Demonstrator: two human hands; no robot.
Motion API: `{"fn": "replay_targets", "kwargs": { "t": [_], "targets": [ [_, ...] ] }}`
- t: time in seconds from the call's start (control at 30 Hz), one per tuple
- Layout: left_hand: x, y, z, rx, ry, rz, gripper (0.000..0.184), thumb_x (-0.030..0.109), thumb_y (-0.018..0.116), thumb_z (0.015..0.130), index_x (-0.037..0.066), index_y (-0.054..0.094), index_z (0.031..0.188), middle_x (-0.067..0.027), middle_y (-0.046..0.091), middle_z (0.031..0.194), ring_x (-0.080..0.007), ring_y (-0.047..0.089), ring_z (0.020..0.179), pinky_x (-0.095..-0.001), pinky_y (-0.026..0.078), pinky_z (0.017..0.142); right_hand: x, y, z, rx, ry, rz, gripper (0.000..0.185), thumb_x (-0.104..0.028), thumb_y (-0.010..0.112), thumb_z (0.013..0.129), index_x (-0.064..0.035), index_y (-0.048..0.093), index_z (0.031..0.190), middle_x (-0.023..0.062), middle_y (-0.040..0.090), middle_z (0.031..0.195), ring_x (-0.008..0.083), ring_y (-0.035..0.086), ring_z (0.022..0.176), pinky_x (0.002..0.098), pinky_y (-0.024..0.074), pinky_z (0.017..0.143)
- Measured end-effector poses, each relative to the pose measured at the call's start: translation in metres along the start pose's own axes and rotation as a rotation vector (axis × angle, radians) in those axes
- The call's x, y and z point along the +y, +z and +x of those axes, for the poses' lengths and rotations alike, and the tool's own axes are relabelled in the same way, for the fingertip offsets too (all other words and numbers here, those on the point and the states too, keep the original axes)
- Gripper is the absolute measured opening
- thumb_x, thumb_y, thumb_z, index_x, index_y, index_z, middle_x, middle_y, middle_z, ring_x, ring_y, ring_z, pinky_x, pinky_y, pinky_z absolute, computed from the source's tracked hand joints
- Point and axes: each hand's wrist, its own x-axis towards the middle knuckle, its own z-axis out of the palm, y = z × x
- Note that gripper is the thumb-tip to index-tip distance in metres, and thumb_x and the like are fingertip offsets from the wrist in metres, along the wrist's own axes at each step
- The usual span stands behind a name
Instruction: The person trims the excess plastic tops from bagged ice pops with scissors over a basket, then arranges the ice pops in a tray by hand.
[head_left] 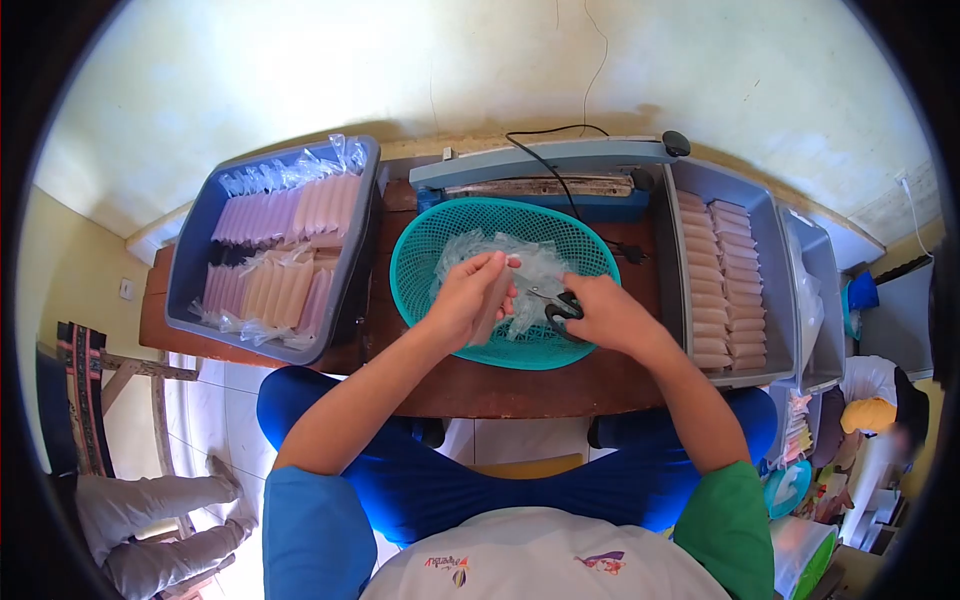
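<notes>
My left hand is closed around a slim, pale pinkish filled plastic tube, held over a turquoise mesh basket. In my right hand is a pair of black-handled scissors, its blades pointing left toward the tube. From this view I cannot tell whether the blades touch the plastic. Clear plastic scraps lie heaped inside the basket below both hands.
A grey tub on the left holds rows of tubes with long loose plastic ends. Another grey tub on the right holds stacked tubes. Behind the basket stands a long sealer with a black cable. Other people sit at both sides.
</notes>
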Motion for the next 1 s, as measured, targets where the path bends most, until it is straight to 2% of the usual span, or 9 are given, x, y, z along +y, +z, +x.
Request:
{"fn": "replay_targets", "kwargs": {
  "t": [0.03, 0.1, 0.2, 0.33, 0.4, 0.53, 0.7, 0.8, 1.0],
  "targets": [
    [0.003, -0.003, -0.001, 0.004, 0.01, -0.012, 0.034, 0.033, 0.043, 0.102, 0.003, 0.054, 0.114, -0.0064, 0.057, 0.08, -0.0132, 0.056, 0.062, -0.0246, 0.046, 0.056, -0.004, -0.009, -0.003, -0.003, -0.001, 0.0, 0.055, -0.003, 0.066, 0.068, 0.0054, 0.053, 0.121, 0.0273, 0.062, 0.106, 0.0409, 0.064, 0.087, 0.0433, 0.0524, 0.078],
    [0.009, -0.007, -0.002, 0.008, 0.019, -0.026, 0.037, 0.034, 0.042, 0.102, 0.002, 0.054, 0.116, -0.0069, 0.057, 0.082, -0.0132, 0.056, 0.064, -0.0249, 0.046, 0.058, -0.009, -0.023, -0.009, -0.037, 0.094, 0.154, 0.054, -0.002, 0.065, 0.07, 0.0041, 0.056, 0.123, 0.0195, 0.062, 0.108, 0.0272, 0.067, 0.078, 0.0336, 0.0527, 0.071],
    [0.014, -0.012, -0.001, 0.029, 0.024, -0.038, 0.038, 0.031, 0.04, 0.102, 0.001, 0.053, 0.12, -0.0076, 0.057, 0.084, -0.0139, 0.056, 0.067, -0.0264, 0.046, 0.062, -0.006, -0.032, -0.017, -0.061, 0.124, 0.297, 0.054, -0.002, 0.063, 0.072, 0.0067, 0.054, 0.124, 0.0119, 0.063, 0.102, 0.017, 0.065, 0.072, 0.0289, 0.0521, 0.066],
    [0.017, -0.014, 0.001, 0.033, 0.077, -0.067, 0.036, 0.025, 0.04, 0.1, 0.0, 0.053, 0.123, -0.0083, 0.057, 0.085, -0.0157, 0.056, 0.07, -0.0276, 0.047, 0.064, -0.001, -0.033, -0.029, -0.065, 0.237, 0.601, 0.052, -0.007, 0.071, 0.071, 0.0036, 0.059, 0.121, 0.0132, 0.064, 0.099, 0.0162, 0.063, 0.068, 0.0276, 0.0512, 0.061],
    [0.017, -0.014, 0.002, 0.04, 0.089, -0.083, 0.035, 0.022, 0.042, 0.098, -0.001, 0.053, 0.123, -0.0084, 0.057, 0.086, -0.0163, 0.057, 0.07, -0.0278, 0.047, 0.064, -0.007, -0.037, -0.034, -0.075, 0.387, 0.688, 0.05, -0.008, 0.076, 0.073, 0.0035, 0.06, 0.119, 0.0089, 0.062, 0.101, 0.0113, 0.06, 0.061, 0.0242, 0.0476, 0.052],
    [0.018, -0.013, 0.004, 0.112, 0.183, 0.093, 0.033, 0.017, 0.051, 0.095, 0.0, 0.052, 0.124, -0.0095, 0.059, 0.092, -0.0169, 0.061, 0.076, -0.0272, 0.047, 0.064, -0.008, -0.033, -0.033, -0.068, 0.412, 0.717, 0.051, -0.012, 0.081, 0.072, 0.0039, 0.061, 0.117, 0.007, 0.062, 0.1, 0.0091, 0.058, 0.057, 0.0235, 0.045, 0.048],
    [0.018, -0.019, 0.006, 0.19, 0.251, 0.233, 0.034, 0.018, 0.058, 0.093, 0.001, 0.052, 0.121, -0.0107, 0.063, 0.099, -0.0172, 0.064, 0.078, -0.0271, 0.048, 0.063, -0.009, -0.026, -0.034, -0.129, 0.374, 0.811, 0.053, -0.023, 0.083, 0.072, 0.0003, 0.062, 0.115, 0.002, 0.061, 0.07, 0.0063, 0.053, 0.053, 0.0214, 0.0378, 0.046],
    [0.016, -0.02, 0.006, 0.237, 0.263, 0.278, 0.032, 0.019, 0.06, 0.092, 0.003, 0.053, 0.118, -0.01, 0.065, 0.099, -0.0171, 0.065, 0.077, -0.0271, 0.048, 0.063, -0.019, -0.023, -0.034, -0.13, 0.376, 0.809, 0.045, -0.016, 0.078, 0.075, 0.0024, 0.06, 0.112, -0.0014, 0.056, 0.063, 0.0042, 0.048, 0.049, 0.0198, 0.037, 0.044],
    [0.012, -0.015, 0.003, 0.218, 0.33, 0.43, 0.031, 0.02, 0.063, 0.091, 0.005, 0.056, 0.116, -0.0073, 0.066, 0.096, -0.0142, 0.065, 0.076, -0.0255, 0.048, 0.063, -0.011, -0.007, -0.032, -0.065, 0.388, 0.909, 0.048, -0.026, 0.083, 0.074, -0.001, 0.063, 0.11, -0.0008, 0.057, 0.062, 0.0055, 0.05, 0.049, 0.0213, 0.035, 0.045]
  ]
}}
